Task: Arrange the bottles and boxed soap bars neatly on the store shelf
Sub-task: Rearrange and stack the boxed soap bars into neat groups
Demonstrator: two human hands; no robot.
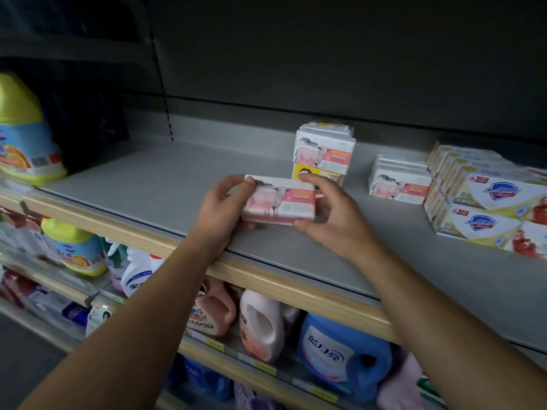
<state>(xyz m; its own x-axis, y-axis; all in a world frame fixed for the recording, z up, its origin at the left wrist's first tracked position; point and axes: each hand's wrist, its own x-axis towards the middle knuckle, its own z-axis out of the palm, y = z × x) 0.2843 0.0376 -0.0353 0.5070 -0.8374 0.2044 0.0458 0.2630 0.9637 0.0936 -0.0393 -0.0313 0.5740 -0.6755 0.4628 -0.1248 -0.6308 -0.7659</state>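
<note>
Two hands (225,208) (322,214) — one soap box (279,199)

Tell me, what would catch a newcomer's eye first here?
Two bare hands, left and right, hold a pink soap box with a sheep picture over the middle of the grey shelf. Behind it stands a stack of similar boxes. A yellow-capped jug sits at the far left.
</note>
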